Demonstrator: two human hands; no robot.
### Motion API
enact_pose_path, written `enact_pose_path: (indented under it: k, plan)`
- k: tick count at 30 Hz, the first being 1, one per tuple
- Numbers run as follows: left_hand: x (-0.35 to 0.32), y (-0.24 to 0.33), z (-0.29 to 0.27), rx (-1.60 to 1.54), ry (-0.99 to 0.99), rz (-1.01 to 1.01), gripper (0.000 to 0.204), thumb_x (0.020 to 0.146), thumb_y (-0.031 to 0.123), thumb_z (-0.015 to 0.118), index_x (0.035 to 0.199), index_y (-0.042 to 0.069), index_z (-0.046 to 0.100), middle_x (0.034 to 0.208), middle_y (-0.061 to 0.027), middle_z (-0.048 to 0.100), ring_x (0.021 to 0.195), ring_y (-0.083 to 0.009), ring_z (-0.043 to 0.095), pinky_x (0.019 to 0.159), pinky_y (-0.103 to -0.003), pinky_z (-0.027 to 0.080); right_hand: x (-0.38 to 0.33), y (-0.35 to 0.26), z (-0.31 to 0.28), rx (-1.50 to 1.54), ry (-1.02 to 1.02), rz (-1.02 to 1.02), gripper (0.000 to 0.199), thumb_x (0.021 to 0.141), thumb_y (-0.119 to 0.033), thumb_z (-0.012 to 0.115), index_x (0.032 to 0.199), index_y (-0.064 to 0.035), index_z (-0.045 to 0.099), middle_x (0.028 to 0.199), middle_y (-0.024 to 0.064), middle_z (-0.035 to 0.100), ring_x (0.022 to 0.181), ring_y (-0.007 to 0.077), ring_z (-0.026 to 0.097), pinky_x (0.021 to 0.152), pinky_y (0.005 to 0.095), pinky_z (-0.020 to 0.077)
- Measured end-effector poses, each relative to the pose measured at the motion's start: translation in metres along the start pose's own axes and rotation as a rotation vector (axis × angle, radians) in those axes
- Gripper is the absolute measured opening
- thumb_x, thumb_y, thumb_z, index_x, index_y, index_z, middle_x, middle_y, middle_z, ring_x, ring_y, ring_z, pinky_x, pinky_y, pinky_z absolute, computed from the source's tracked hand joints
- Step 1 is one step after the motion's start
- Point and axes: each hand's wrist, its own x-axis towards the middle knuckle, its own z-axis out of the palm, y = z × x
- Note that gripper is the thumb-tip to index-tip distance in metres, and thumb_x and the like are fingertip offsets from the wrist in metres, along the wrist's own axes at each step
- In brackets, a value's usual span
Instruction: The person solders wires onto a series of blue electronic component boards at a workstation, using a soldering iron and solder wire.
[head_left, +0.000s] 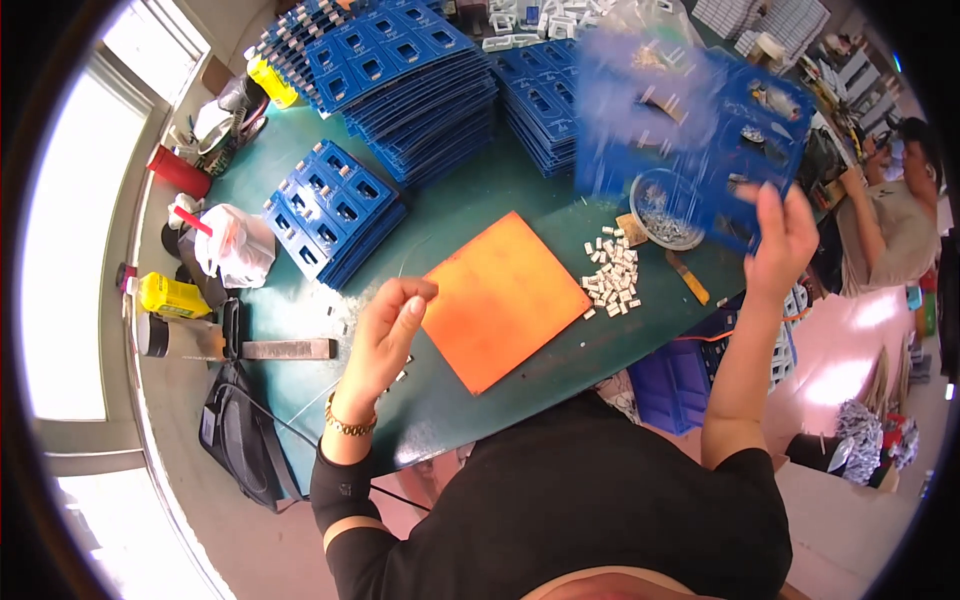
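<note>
My left hand point(385, 340) is raised at the left edge of an orange square mat point(508, 300). Its fingers are curled with the thumb close to them; anything pinched there is too small to make out. On the right, my right hand point(782, 240) is lifted with its fingers stretched out and partly smeared by motion. It overlaps the near edge of a blue panel with cut-outs point(735, 150); whether it touches the panel is unclear. Another blue panel point(610, 125), blurred and see-through from motion, lies left of it. Small white blocks point(612, 275) are heaped beside the mat.
Tall stacks of blue panels point(425, 125) rise at the back, with a lower stack point(335, 215) at left. A bowl of small metal parts point(665, 225) and a yellow-handled scraper point(688, 280) sit right of the mat. Purple crates point(665, 390) stand below the table edge. Another person point(900, 215) sits far right.
</note>
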Motion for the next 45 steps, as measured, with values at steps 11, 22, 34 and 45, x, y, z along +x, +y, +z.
enact_pose_path:
  k: [11,22,34,45]
  plan:
    - [-0.008,0.000,-0.003,-0.144,-0.098,-0.218,0.017,0.098,0.018,0.058,0.105,0.003,0.063,0.097,-0.0062,0.068,0.083,-0.0103,0.061,0.073,-0.025,0.048,0.056,0.005,0.020,-0.246,-0.222,-0.656,0.021,0.089,0.005,0.057,0.108,0.0048,0.067,0.098,0.0123,0.073,0.098,0.0234,0.069,0.088,0.0304,0.0510]
    - [0.099,0.027,0.074,-0.969,-0.734,-0.461,0.043,0.101,0.037,0.050,0.115,-0.001,0.062,0.095,-0.0028,0.068,0.054,-0.0032,0.040,0.047,-0.017,0.030,0.037,0.035,0.005,0.613,-0.787,-0.501,0.017,0.084,-0.024,0.073,0.090,-0.0102,0.065,0.113,0.0209,0.065,0.127,0.0508,0.045,0.104,0.0541,0.0413]
    - [0.141,0.015,0.108,-0.885,-0.204,-0.318,0.015,0.101,0.019,0.051,0.094,0.008,0.057,0.083,-0.0007,0.059,0.060,-0.0092,0.049,0.055,-0.024,0.040,-0.027,0.055,0.021,0.608,-0.257,0.633,0.041,0.103,-0.030,0.046,0.131,-0.0008,0.054,0.103,0.0070,0.067,0.078,0.0105,0.062,0.062,0.0228,0.0468]
    - [0.223,0.042,0.114,0.020,0.200,-0.053,0.043,0.092,0.034,0.062,0.064,0.002,0.061,0.056,-0.0056,0.060,0.052,-0.0116,0.057,0.052,-0.028,0.046,0.067,0.139,0.090,0.236,-0.116,0.206,0.045,0.088,-0.022,0.072,0.123,0.0037,0.061,0.092,0.0051,0.069,0.081,0.0094,0.061,0.074,0.0235,0.0478]
